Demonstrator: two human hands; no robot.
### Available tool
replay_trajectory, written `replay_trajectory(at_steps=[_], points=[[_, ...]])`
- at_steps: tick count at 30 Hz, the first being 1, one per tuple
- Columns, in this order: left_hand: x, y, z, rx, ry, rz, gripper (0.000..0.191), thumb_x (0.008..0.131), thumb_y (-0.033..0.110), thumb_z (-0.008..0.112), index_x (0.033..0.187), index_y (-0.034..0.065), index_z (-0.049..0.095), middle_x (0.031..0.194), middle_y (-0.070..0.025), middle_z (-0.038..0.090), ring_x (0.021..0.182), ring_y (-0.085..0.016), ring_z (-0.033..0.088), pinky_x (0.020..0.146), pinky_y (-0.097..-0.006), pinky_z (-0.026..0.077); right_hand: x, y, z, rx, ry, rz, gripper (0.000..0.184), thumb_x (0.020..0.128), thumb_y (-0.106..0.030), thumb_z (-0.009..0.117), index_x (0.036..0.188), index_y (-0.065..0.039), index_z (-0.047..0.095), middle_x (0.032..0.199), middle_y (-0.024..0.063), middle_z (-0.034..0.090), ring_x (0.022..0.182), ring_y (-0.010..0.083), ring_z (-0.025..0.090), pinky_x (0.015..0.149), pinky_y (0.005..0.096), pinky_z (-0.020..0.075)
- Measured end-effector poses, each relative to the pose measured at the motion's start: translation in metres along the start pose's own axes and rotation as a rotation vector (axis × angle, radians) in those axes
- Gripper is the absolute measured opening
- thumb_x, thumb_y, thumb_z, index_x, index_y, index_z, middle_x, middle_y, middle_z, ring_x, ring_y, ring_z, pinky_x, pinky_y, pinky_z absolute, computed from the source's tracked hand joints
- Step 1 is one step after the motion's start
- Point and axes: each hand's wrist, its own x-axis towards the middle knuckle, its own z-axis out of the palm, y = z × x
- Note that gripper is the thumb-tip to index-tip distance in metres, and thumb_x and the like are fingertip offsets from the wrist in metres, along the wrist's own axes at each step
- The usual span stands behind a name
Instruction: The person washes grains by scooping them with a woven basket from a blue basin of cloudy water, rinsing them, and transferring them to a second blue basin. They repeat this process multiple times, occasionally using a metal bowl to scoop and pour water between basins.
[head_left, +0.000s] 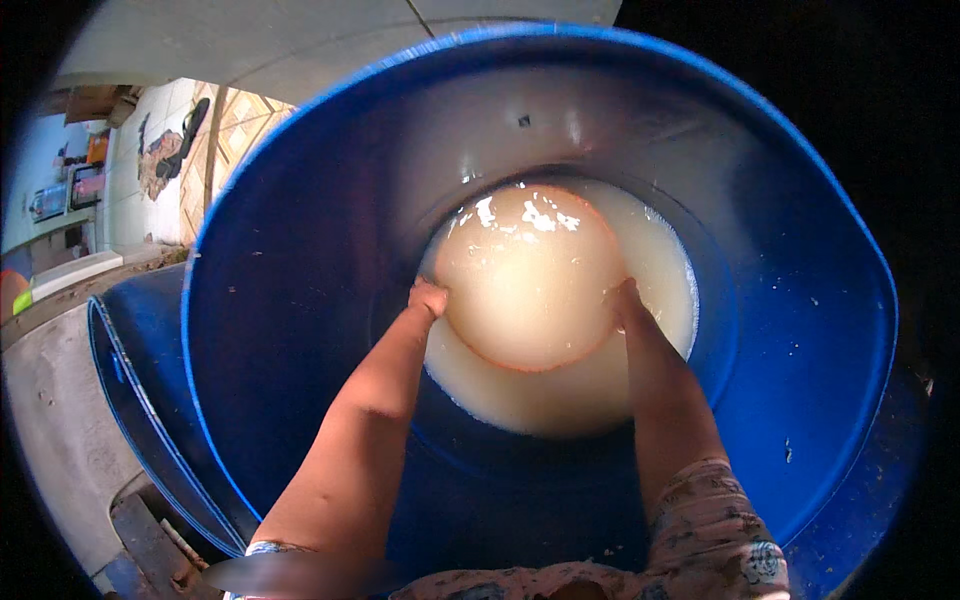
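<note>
Both my arms reach down into a large blue plastic barrel (810, 315) that holds cloudy, whitish liquid (540, 409) at its bottom. A round basin or sieve with a thin orange rim (540, 370) lies at the liquid's surface, and pale, milky liquid covers its inside. My left hand (430, 296) grips its left edge, with the fingers partly hidden. On the opposite edge is my right hand (624, 300), in shadow and partly under the liquid, closed on the rim. Bright glints show on the surface near the far side.
A second blue barrel (142, 330) stands against the left side of the large one. Concrete floor (60, 405) lies beyond it, with dark boards at the lower left. Farther off at the upper left are tiles, black sandals (196, 124) and a crumpled cloth (159, 161).
</note>
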Motion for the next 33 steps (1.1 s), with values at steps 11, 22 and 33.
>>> replay_trajectory(at_steps=[11,22,33], points=[[-0.014,0.057,-0.001,-0.904,-0.155,-0.194,0.044,0.072,0.013,0.052,0.112,0.0094,0.034,0.105,-0.0113,0.046,0.094,-0.023,0.045,0.077,-0.0343,0.037,-0.048,-0.091,-0.116,-0.104,0.271,0.009,0.022,0.07,-0.001,0.048,0.09,-0.008,0.052,0.083,0.0114,0.055,0.078,0.021,0.053,0.069,0.0282,0.0412],[-0.014,0.135,-0.002,-0.608,0.612,0.645,0.015,0.07,0.002,0.046,0.084,0.0026,0.041,0.086,-0.0119,0.053,0.078,-0.026,0.051,0.071,-0.0304,0.041,-0.018,-0.044,-0.151,0.57,0.803,-0.482,0.023,0.074,-0.003,0.045,0.097,-0.004,0.046,0.102,0.01,0.049,0.096,0.0188,0.046,0.08,0.0292,0.0385],[-0.024,0.141,-0.02,-0.042,0.474,0.403,0.021,0.07,0.004,0.043,0.09,0.0011,0.04,0.08,-0.0227,0.053,0.077,-0.037,0.05,0.066,-0.0413,0.04,0.0,-0.047,-0.125,0.09,0.584,0.186,0.029,0.076,-0.015,0.041,0.103,-0.006,0.035,0.089,0.0204,0.052,0.084,0.035,0.05,0.072,0.0395,0.0388]])
